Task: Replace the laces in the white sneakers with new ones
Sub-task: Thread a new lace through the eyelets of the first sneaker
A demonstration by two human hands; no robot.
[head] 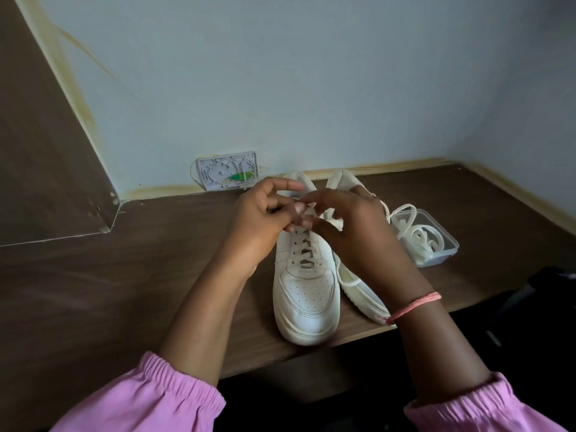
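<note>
Two white sneakers stand side by side on the brown table, toes toward me. The left sneaker [307,294] is laced up its front with a white lace [304,251]. The right sneaker [355,285] leans behind it, mostly hidden by my right arm. My left hand [265,213] and my right hand [352,226] meet over the top eyelets of the left sneaker, fingers pinching the lace ends there. A clear plastic box [436,244] to the right holds a loose coil of white laces [417,235].
The table [124,275] sits in a corner, pale walls behind and at right. A white wall plate [227,174] with a green mark is mounted just above the table's back edge. The front edge runs right below the sneaker toes. Something dark [548,285] lies at far right.
</note>
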